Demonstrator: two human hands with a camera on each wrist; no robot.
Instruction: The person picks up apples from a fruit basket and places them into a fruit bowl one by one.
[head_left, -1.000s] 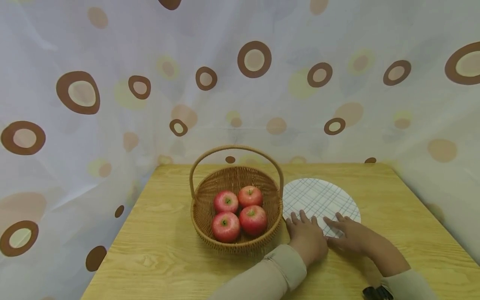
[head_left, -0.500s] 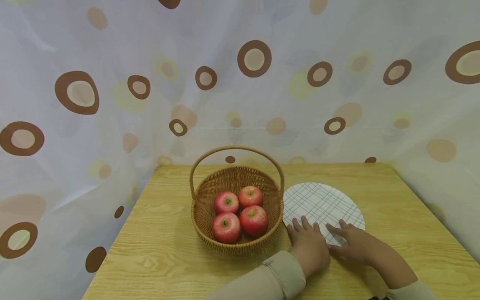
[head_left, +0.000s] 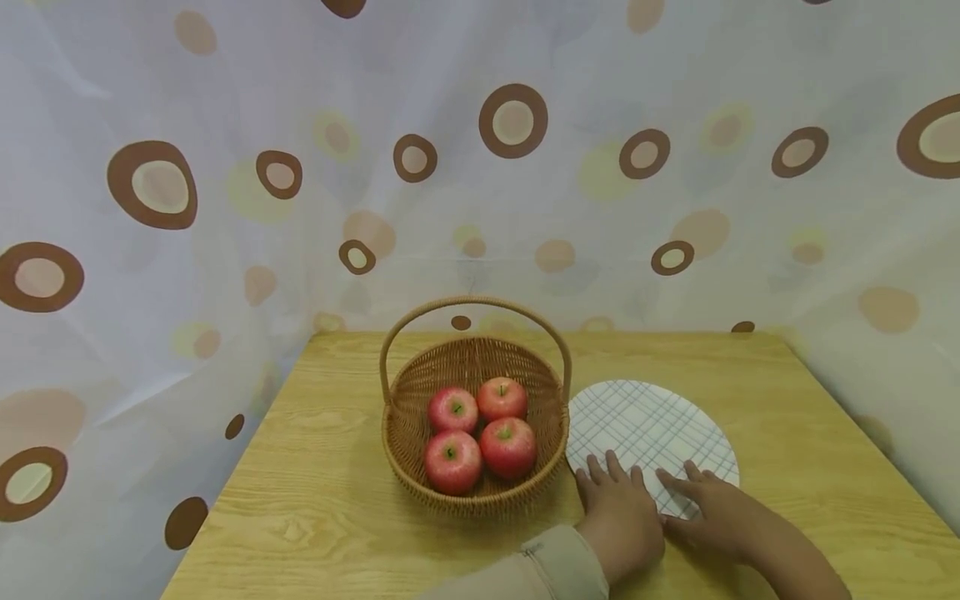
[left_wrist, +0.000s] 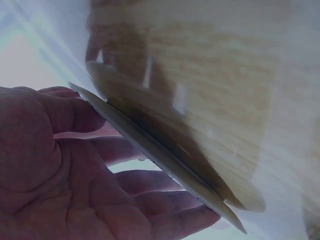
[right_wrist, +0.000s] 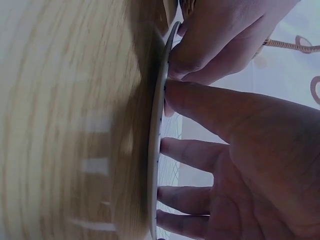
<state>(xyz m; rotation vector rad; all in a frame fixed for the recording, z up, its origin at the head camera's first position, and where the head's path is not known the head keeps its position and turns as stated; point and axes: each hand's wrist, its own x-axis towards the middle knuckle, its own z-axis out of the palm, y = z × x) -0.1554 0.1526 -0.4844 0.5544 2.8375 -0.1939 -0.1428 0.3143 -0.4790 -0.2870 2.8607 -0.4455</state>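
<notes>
A round white plate (head_left: pixel 645 421) with a blue grid pattern lies on the wooden table, just right of the basket. My left hand (head_left: pixel 621 518) rests on its near left part, fingers extended. Beside it, my right hand (head_left: pixel 720 508) touches the near right part with spread fingertips. From the left wrist, the plate's rim (left_wrist: pixel 150 145) shows in profile against the left hand's (left_wrist: pixel 85 175) thumb and fingers. In the right wrist view, the plate's edge (right_wrist: pixel 156 125) meets the fingertips of the right hand (right_wrist: pixel 250 155), with the left hand (right_wrist: pixel 215 45) close by.
A wicker basket (head_left: pixel 405 450) with a tall handle stands left of the plate, close to its edge. Several red apples (head_left: pixel 453 461) sit inside. Behind the wooden table (head_left: pixel 300 467) and at its sides hangs a dotted curtain (head_left: pixel 450 75).
Both hands have drawn the plate across the table toward the person and slightly right. The basket and apples keep their place; the head view has tilted a little.
</notes>
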